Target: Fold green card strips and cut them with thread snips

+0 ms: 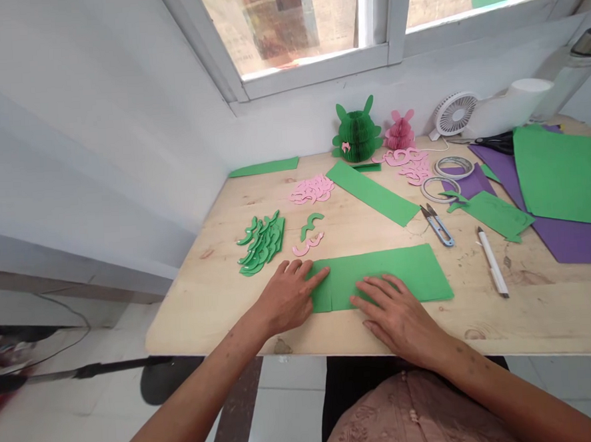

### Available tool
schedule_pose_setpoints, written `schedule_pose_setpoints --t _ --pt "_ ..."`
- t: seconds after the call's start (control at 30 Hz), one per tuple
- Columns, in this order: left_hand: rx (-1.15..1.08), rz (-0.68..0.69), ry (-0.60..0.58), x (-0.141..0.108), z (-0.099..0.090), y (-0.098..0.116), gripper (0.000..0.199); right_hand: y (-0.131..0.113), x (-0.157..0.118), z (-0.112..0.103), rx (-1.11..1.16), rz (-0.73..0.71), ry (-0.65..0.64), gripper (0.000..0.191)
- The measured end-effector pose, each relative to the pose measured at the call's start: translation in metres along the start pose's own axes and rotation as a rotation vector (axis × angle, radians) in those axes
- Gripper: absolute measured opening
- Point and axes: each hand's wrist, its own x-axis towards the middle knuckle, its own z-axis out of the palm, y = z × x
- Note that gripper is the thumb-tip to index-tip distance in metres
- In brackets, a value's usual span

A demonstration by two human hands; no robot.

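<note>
A long green paper strip (403,268) lies along the front of the table, with a crease or overlapped edge near its left end. My left hand (290,295) rests palm down over that left end, one digit stretched across the paper. Flat on the strip's middle, my right hand (396,315) has its fingers spread. Neither hand grasps anything. Just beyond the left hand are a wavy pink cutout (307,245) and a wavy green cutout (310,226). A heap of green scalloped cutouts (261,243) sits to their left.
Behind are pink cutouts (312,189), another green strip (374,193), a green honeycomb paper figure (357,136) and a pink one (399,131). Blue thread snips (439,227), a white marker (492,262), tape rolls (441,190), large green sheets (568,174) and a fan (455,113) occupy the right side.
</note>
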Motion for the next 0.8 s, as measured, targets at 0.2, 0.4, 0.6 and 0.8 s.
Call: schedule_pose_setpoints --t 0.2,0.4,0.6,0.8 --pt "-0.008 -0.002 -0.003 0.000 0.000 0.000 0.062 0.036 -0.021 -0.026 0.097 0.350 0.243 0.035" --pt "-0.006 -0.003 -0.005 0.000 0.000 -0.001 0.061 0.058 -0.034 -0.048 0.484 0.677 0.362 0.037" --pt "-0.014 -0.004 0.016 -0.001 0.003 -0.002 0.061 0.066 -0.036 -0.050 0.659 0.733 0.366 0.038" --pt "-0.009 -0.005 0.017 0.000 0.003 -0.001 0.061 0.068 -0.036 -0.059 0.739 0.856 0.377 0.044"
